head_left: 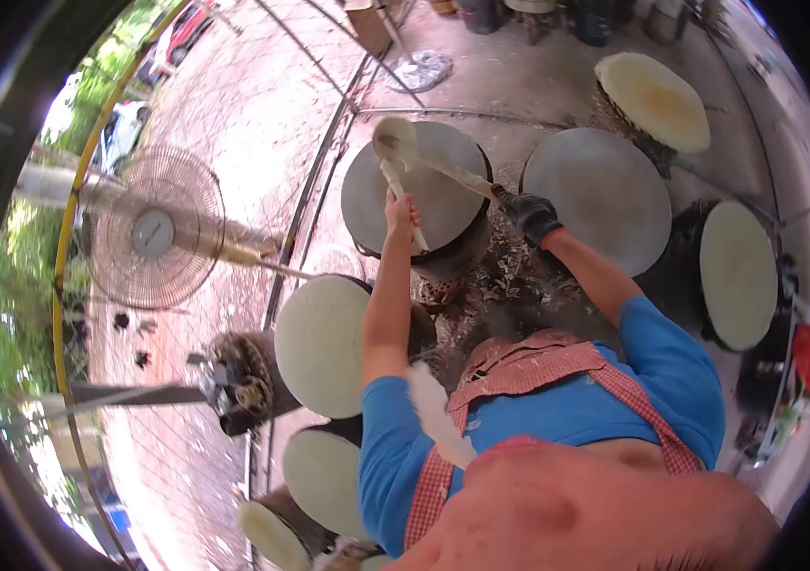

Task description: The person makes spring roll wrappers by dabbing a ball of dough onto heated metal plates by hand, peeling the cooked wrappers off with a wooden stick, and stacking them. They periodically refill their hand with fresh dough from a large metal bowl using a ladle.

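Note:
My right hand (pixel 529 214), in a dark glove, grips the long handle of a ladle (pixel 453 172). The ladle's bowl is over the far part of a round grey griddle (pixel 448 214). My left hand (pixel 403 211), bare, has its fingers wrapped round a short pale stick (pixel 392 175) over the same griddle. The stick's upper end is right at the ladle's bowl. To the right of my gloved hand is a second bare round griddle (pixel 598 200). A thin pale strip (pixel 438 414) hangs by my mouth, over the apron strap.
Pale round flatbreads (pixel 319 343) lie on griddles at left; others (pixel 738 276) are at right, and one (pixel 652 100) sits at far right. A large fan (pixel 153 233) stands at left beside a metal frame. Buckets (pixel 591 24) line the back. Debris litters the ground between the griddles.

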A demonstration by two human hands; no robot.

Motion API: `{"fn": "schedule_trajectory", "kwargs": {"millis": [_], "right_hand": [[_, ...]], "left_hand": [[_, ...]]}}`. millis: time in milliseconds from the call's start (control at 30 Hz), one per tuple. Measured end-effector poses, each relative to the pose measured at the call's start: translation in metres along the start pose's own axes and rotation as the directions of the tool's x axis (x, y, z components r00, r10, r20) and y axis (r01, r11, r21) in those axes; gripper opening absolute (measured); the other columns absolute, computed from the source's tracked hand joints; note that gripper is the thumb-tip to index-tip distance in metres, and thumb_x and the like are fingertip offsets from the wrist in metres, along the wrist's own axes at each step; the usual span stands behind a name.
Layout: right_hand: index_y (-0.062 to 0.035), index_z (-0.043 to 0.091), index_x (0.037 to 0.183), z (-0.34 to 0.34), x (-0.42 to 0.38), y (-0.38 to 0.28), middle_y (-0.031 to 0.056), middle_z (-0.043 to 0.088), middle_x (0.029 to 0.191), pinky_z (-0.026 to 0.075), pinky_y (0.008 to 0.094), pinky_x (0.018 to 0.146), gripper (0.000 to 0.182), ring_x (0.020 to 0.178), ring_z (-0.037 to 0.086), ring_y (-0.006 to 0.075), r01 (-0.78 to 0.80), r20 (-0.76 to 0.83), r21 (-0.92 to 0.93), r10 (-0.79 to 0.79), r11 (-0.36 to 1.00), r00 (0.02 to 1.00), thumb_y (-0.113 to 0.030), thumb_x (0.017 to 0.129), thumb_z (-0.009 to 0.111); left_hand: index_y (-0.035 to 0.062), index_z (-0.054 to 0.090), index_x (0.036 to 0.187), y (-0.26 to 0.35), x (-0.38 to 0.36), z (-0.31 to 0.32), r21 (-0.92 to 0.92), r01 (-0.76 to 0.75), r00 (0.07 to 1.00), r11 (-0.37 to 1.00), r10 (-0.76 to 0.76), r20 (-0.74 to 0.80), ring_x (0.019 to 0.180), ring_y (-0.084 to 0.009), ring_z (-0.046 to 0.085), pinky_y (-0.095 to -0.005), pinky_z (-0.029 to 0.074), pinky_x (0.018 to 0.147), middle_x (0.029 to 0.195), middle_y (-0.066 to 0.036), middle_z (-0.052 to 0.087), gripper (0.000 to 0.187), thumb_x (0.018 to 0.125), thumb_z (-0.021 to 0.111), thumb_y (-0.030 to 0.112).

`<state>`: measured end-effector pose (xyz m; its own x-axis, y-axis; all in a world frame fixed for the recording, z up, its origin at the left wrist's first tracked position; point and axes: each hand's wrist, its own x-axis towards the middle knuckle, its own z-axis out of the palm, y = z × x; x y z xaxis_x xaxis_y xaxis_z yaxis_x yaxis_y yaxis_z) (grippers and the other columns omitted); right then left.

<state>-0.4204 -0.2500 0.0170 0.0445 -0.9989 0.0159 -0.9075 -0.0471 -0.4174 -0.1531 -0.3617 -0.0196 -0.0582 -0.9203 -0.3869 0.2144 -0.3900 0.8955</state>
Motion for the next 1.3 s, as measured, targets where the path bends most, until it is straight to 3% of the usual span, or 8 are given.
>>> {"fn": "schedule_trajectory", "kwargs": {"millis": [133,300,333,400,500,1000,1067,1300], "right_hand": [[-0.0189,0.052,0.112,0.062,0.035,0.059,0.0114,0.061,0.085,0.041,0.0354,0.055,0.029,0.068,0.058,0.0177,-0.209,0.176,0.497,0.138,0.842,0.975,-0.027,0.086,0.042],[-0.0142,0.057,0.106,0.082,0.048,0.026,0.0163,0.061,0.085,0.044,0.0328,0.06,0.029,0.076,0.06,0.0166,-0.198,0.182,0.98,0.27,0.033,0.945,-0.025,0.083,0.044],[-0.0131,0.058,0.105,0.093,0.056,0.024,0.0164,0.061,0.086,0.045,0.0353,0.062,0.03,0.077,0.06,0.0213,-0.132,-0.001,0.659,0.176,0.74,0.984,-0.027,0.083,0.044],[-0.0118,0.058,0.103,0.11,0.088,0.034,0.0155,0.06,0.09,0.044,0.0391,0.068,0.033,0.082,0.058,0.0293,-0.031,-0.059,0.212,0.044,0.977,0.997,-0.032,0.08,0.044],[-0.0102,0.059,0.099,0.106,0.102,0.022,0.0158,0.059,0.096,0.043,0.0385,0.076,0.035,0.088,0.056,0.0331,-0.034,-0.055,0.327,0.055,0.944,0.997,-0.035,0.078,0.045],[-0.0074,0.059,0.098,0.196,0.095,-0.063,0.0114,0.061,0.095,0.045,0.0315,0.074,0.028,0.086,0.059,0.0195,-0.094,-0.184,0.535,0.224,0.84,0.957,-0.026,0.082,0.048],[-0.009,0.059,0.102,0.12,0.103,-0.047,0.0099,0.062,0.094,0.044,0.0298,0.074,0.027,0.082,0.058,0.0162,0.438,-0.09,0.003,-0.436,0.899,0.895,-0.025,0.082,0.05],[-0.0111,0.062,0.098,0.137,0.08,-0.041,0.0065,0.062,0.095,0.044,0.0223,0.071,0.022,0.078,0.055,0.0079,-0.139,0.102,0.477,0.102,0.868,0.99,-0.021,0.08,0.054]], "left_hand": [[0.0235,0.027,0.128,-0.015,0.028,-0.032,0.943,-0.026,0.794,0.331,0.581,-0.182,0.061,-0.0319,0.057,-0.0421,0.045,0.054,0.071,-0.018,0.056,0.059,0.074,0.047,0.01],[0.0243,0.019,0.132,0.031,-0.002,-0.016,0.913,0.029,0.882,0.406,0.42,-0.214,0.085,-0.0374,0.055,-0.0444,0.042,0.075,0.094,-0.022,0.057,0.067,0.073,0.047,0.011],[0.0217,0.02,0.132,0.035,-0.001,-0.017,0.893,0.027,0.9,0.45,0.377,-0.218,0.089,-0.0374,0.054,-0.0434,0.042,0.078,0.102,-0.021,0.055,0.066,0.073,0.046,0.01],[0.0196,0.02,0.133,0.033,0.014,-0.037,0.879,-0.145,0.789,0.453,0.59,-0.174,0.097,-0.0363,0.05,-0.0412,0.04,0.082,0.113,-0.019,0.048,0.066,0.073,0.046,0.009],[0.0154,0.019,0.134,0.052,-0.004,-0.065,0.764,-0.51,0.547,0.395,0.835,-0.067,0.111,-0.0273,0.045,-0.0338,0.037,0.09,0.135,-0.011,0.026,0.068,0.072,0.044,0.001],[0.0252,0.005,0.133,-0.063,-0.271,-0.128,-0.227,0.152,0.925,0.962,-0.219,-0.311,0.033,-0.0089,0.03,-0.0214,0.024,0.027,0.052,0.0,0.029,0.069,0.08,0.043,0.003],[0.0254,0.006,0.133,-0.061,-0.29,-0.133,-0.188,0.107,0.946,0.976,-0.158,-0.282,0.033,-0.0084,0.03,-0.0208,0.024,0.028,0.052,0.0,0.03,0.068,0.081,0.043,0.003],[0.0233,0.015,0.128,-0.053,-0.302,-0.125,-0.334,0.162,0.925,0.929,-0.26,-0.276,0.034,-0.0066,0.028,-0.0194,0.022,0.027,0.052,0.001,0.031,0.057,0.082,0.045,0.006]]}}
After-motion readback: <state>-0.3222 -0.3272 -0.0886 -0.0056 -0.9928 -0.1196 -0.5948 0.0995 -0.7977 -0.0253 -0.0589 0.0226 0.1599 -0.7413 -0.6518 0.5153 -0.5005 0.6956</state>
